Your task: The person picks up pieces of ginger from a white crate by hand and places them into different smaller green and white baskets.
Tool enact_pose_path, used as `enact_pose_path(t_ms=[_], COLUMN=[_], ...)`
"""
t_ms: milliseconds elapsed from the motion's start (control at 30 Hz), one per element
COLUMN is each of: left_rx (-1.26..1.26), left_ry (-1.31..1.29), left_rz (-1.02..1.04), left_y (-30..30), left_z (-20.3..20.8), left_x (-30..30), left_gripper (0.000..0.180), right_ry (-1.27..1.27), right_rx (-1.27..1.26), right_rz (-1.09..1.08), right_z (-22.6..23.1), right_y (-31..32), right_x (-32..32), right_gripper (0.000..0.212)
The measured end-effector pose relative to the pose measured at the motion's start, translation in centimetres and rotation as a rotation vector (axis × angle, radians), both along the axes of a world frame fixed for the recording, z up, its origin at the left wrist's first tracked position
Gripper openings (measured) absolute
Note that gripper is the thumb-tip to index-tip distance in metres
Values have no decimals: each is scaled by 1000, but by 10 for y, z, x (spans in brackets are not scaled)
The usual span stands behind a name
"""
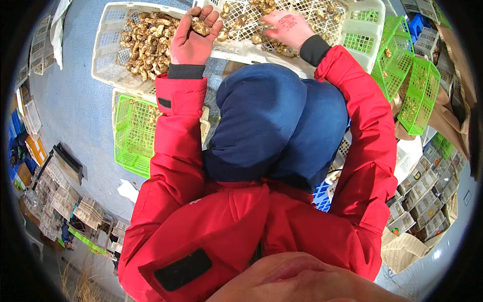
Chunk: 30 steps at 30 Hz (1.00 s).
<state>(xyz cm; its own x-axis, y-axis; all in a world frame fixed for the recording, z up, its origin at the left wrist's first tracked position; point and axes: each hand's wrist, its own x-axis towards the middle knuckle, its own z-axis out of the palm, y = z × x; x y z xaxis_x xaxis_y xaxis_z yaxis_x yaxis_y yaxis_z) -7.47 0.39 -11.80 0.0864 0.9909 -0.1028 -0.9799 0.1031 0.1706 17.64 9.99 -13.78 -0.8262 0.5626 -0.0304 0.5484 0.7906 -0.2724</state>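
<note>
My left hand (190, 46), in a pinkish, soiled glove, is palm up over the rim between two white crates, its fingers curled round a brown-and-white mushroom (200, 26). A heap of similar mushrooms (151, 43) fills much of the left white crate (106, 50). My right hand (291, 30), gloved with a red print on its back, reaches palm down into the right white crate (370, 38). Its fingers are apart, close to scattered mushrooms on the lattice bottom, and nothing shows between them.
A green basket (133, 136) with a few small pieces stands below the left crate. More green baskets (422, 95) stand at the right, by brown sheeting (453, 75). Stacked crates (427, 201) line the lower right. A white scrap (128, 190) lies on the blue floor (75, 100).
</note>
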Motion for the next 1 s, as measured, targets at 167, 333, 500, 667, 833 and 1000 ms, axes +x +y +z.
enact_pose_path(t_ms=[167,333,500,667,833,1000], left_rx=[-102,-238,-252,-205,-124,-207], left_ry=[108,927,739,436,334,125], left_rz=[16,-156,-211,-192,-206,-173], left_y=[6,12,19,24,19,20], left_z=[9,8,18,8,-2,1], left_x=[12,25,48,42,27,23], left_gripper=[39,29,42,42,42,34], right_ry=[-84,206,291,-251,-350,502], right_rx=[-36,-735,-746,-78,-104,-1136], right_rz=[251,-533,-285,-142,-85,-580], right_z=[-42,3,74,-10,-22,14], right_y=[-6,12,19,42,24,32], right_x=[-15,-13,-26,-10,-17,9], right_gripper=[18,49,47,31,27,29])
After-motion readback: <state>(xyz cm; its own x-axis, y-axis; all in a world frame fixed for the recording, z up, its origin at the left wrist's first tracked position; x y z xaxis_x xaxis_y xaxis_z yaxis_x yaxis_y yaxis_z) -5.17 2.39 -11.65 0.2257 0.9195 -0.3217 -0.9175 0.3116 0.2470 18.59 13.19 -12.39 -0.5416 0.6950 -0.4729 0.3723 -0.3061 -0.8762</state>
